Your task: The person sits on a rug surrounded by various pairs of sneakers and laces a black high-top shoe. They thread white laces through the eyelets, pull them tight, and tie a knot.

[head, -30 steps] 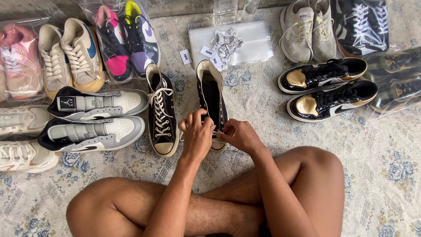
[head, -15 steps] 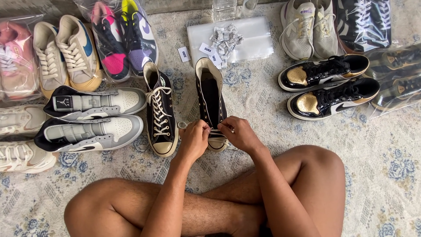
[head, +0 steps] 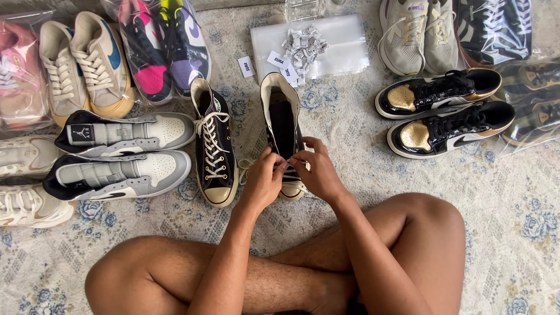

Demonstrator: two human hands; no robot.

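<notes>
Centrally, head view: black high-top shoe (head: 284, 137), opening toward the top of the frame, toe toward the sitter for reach. Left hand (head: 263, 179) and right hand (head: 317, 172) pinch its white lace (head: 290, 185) from both sides over the eyelets. Mate, laced black high-top (head: 213, 150), just left; gold-and-black pair (head: 446, 114) at right.

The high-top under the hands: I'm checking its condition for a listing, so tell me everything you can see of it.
The high-top is black canvas by the look of it, with a cream collar lining and a pale toe cap mostly hidden by the hands. It lies on the rug, toe toward the person, opening wide and upper eyelets unlaced. The left hand and right hand pinch its white lace over the lower eyelets. Its laced mate lies alongside, apart.
</notes>
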